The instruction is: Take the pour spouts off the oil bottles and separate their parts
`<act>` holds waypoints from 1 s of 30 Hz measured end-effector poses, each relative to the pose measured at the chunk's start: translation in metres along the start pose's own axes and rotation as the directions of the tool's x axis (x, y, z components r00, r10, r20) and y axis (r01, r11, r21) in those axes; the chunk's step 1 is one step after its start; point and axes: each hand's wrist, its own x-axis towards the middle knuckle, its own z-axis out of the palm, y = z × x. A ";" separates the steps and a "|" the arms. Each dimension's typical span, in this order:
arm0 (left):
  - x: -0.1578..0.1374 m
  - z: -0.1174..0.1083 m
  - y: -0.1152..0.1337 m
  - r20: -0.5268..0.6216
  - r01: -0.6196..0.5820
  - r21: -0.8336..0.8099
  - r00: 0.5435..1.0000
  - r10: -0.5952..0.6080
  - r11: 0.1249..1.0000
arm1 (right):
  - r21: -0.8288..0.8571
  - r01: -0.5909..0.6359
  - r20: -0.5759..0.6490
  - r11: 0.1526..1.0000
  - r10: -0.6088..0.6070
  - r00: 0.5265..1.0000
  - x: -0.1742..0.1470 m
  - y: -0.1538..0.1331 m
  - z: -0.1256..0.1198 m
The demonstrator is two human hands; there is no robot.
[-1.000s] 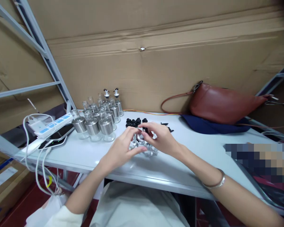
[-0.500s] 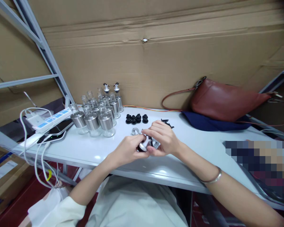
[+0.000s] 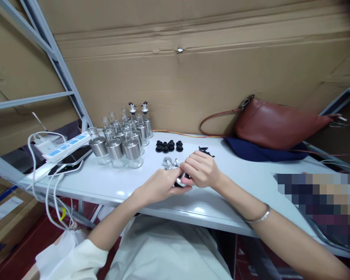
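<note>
My left hand point(image 3: 159, 184) is closed around a silver-and-black pour spout point(image 3: 179, 182), held low over the table near its front edge. The fingers of my right hand point(image 3: 203, 169) are curled over the spout's upper part, hiding most of it. Just behind the hands lie several silver spout caps point(image 3: 167, 161), partly covered by my fingers. Farther back sits a cluster of black rubber stoppers point(image 3: 169, 146). Thin black pieces point(image 3: 205, 151) lie in a small pile behind my right hand.
Several glass bottles with steel sleeves point(image 3: 132, 149) stand at the left; two at the back carry pour spouts point(image 3: 145, 106). A power strip point(image 3: 67, 147) with white cables is at the left edge. A brown bag point(image 3: 274, 122) rests on dark blue cloth point(image 3: 262, 152) at the right. Cardboard point(image 3: 163, 85) rises behind.
My right fingers have curled more tightly over the spout, covering the black part that showed between the hands. More of the silver caps behind the hands is visible. The view has shifted slightly.
</note>
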 end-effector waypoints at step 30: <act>0.001 0.004 -0.004 -0.044 -0.147 0.193 0.986 0.158 0.970 | 0.400 -0.391 -0.077 0.829 0.456 0.887 -0.005 -0.004 0.002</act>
